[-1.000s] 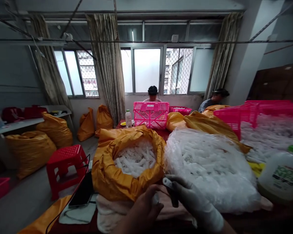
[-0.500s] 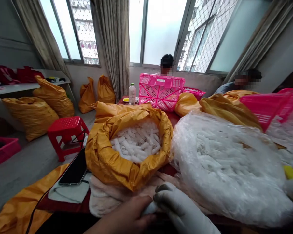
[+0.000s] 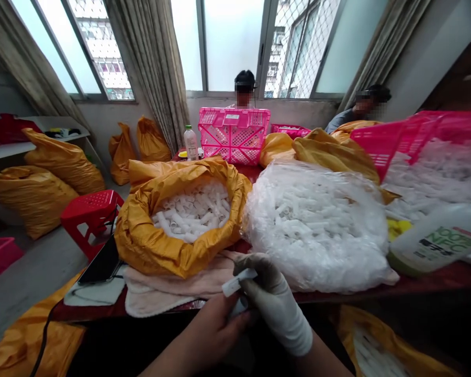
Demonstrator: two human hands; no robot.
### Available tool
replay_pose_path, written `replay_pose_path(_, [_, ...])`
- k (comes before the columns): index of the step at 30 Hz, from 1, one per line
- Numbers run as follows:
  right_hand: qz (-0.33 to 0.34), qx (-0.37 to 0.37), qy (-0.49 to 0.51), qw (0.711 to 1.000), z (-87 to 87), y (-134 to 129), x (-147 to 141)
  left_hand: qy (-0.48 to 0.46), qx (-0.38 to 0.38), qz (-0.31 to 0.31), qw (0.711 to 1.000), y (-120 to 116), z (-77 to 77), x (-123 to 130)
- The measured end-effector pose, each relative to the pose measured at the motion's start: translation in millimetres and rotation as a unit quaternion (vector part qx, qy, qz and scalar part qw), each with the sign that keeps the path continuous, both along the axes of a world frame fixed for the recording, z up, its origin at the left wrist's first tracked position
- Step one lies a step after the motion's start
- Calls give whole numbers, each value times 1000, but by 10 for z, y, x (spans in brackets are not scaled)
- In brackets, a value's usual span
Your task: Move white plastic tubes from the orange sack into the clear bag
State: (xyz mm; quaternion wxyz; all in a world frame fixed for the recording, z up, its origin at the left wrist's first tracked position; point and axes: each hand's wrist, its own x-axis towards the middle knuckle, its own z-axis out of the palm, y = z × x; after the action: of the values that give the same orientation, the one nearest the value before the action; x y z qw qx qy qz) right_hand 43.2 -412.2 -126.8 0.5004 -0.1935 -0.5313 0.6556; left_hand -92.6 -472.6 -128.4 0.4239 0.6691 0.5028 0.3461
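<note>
My right hand [image 3: 272, 293], in a white glove, pinches a small white tube [image 3: 238, 283] between thumb and fingers. Bare and close beside it, my left hand [image 3: 220, 324] is closed around a pale piece [image 3: 239, 306], mostly hidden by the fingers. Both hands are at the table's front edge. Beyond them stands an orange sack [image 3: 180, 256] with its rim rolled down, full of white tubes [image 3: 192, 214]. To its right, a clear plastic bag [image 3: 317, 267] holds many similar tubes.
A phone [image 3: 100, 264] lies on a cloth at the left, near a red stool [image 3: 90, 209]. A large bottle [image 3: 439, 235] lies tilted at the right. Pink baskets [image 3: 235, 136] and two people are beyond. Another open sack [image 3: 377, 340] is at lower right.
The view has shifted, bringing the large bottle and lower-right sack into sight. My gloved right hand now shows a white tube between its fingers; my left hand remains beside it.
</note>
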Motion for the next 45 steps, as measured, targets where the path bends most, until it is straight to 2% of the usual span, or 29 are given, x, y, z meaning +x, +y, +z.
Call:
replay_pose_path(3, [-17, -27, 28, 999, -5, 98, 80, 6, -2, 48, 999, 29, 5, 82])
replay_pose_path(5, [-17, -47, 31, 998, -6, 194, 186, 31, -8, 46, 998, 66, 2, 110])
replay_pose_path(7, [25, -48, 6, 999, 2, 270, 310, 38, -20, 27, 999, 114, 12, 141])
replay_pose_path(9, [57, -16, -44, 997, 24, 305, 432, 22, -45, -8, 999, 185, 38, 184])
replay_pose_path(11, [47, 52, -108, 992, 49, 307, 532, -6, -81, -44, 996, 286, 73, 245])
replay_pose_path(13, [11, 121, -150, 981, 52, 305, 593, -43, -99, -72, 992, 413, 108, 327])
replay_pose_path(15, [-55, 138, -107, 983, 26, 329, 616, -72, -97, -85, 989, 544, 138, 434])
replay_pose_path(18, [-174, 72, 17, 982, -25, 395, 642, -55, -79, -56, 994, 678, 172, 622])
replay_pose_path(20, [-196, 34, 9, 980, -52, 385, 691, -40, -57, -28, 997, 694, 175, 737])
replay_pose_path(22, [-202, 13, -49, 978, -96, 292, 757, -67, -42, -36, 996, 650, 132, 815])
replay_pose_path(24, [-239, -27, -89, 967, -176, 131, 811, -126, -58, -71, 988, 559, 27, 839])
replay_pose_path(26, [-303, -86, -93, 945, -279, -57, 826, -154, -113, -85, 978, 432, -117, 813])
replay_pose_path(29, [-354, -146, -69, 921, -401, -317, 751, -89, -149, -66, 983, 205, -298, 715])
replay_pose_path(31, [-348, -160, -46, 923, -431, -457, 652, -60, -119, -64, 989, 54, -354, 637])
replay_pose_path(33, [-318, -170, -31, 932, -428, -574, 543, -111, -124, -73, 983, -76, -366, 567])
replay_pose_path(37, [-252, -180, 14, 951, -392, -737, 383, -287, -233, -109, 923, -230, -359, 493])
replay_pose_path(41, [-222, -161, 28, 961, -380, -776, 319, -381, -285, -153, 866, -249, -417, 479])
replay_pose_path(43, [-218, -146, 16, 965, -390, -739, 298, -404, -298, -155, 851, -224, -459, 464])
replay_pose_path(45, [-205, -139, -32, 968, -401, -674, 273, -401, -286, -152, 857, -181, -472, 422])
